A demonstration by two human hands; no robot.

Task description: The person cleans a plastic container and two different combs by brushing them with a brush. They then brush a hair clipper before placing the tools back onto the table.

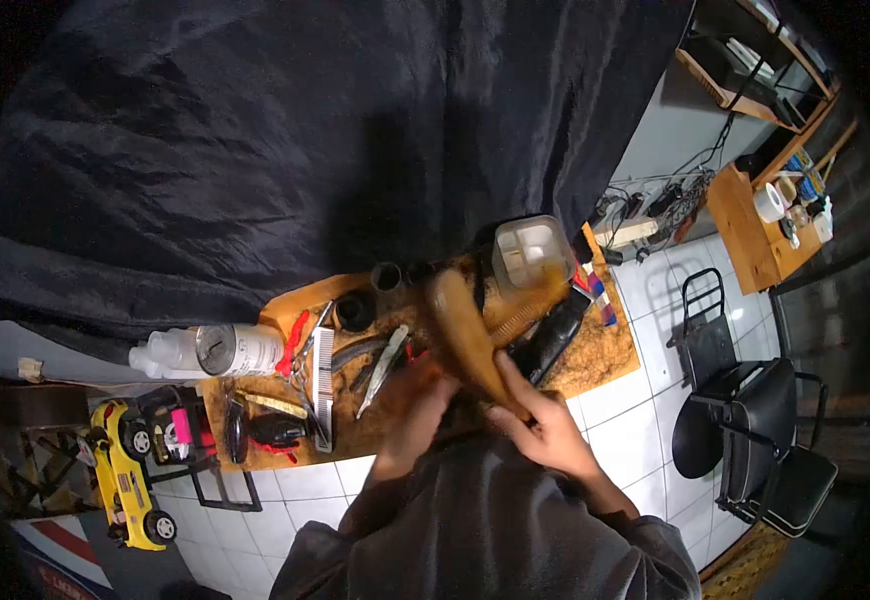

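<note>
My right hand (547, 432) is closed around the narrow end of a brown wooden-handled brush (470, 340), whose broad end points away from me. Motion blurs the brush. Beside it my left hand (417, 412) is smeared by movement, its fingers close to the brush; whether they touch it cannot be made out. Just left of that hand lies a pale folding razor (383, 370). A light-coloured comb (324, 388) lies further left, beside scissors (300, 372). An amber comb-like thing (527, 308) is right of the brush, near a black elongated tool (555, 338).
The wooden table (605, 360) holds a divided plastic box (533, 252), dark round containers (356, 310), a clear labelled jar (240, 350) and black clippers (277, 430). A dark curtain (355, 150) hangs behind. A black chair (763, 420) stands right; a yellow toy car (131, 480) is left.
</note>
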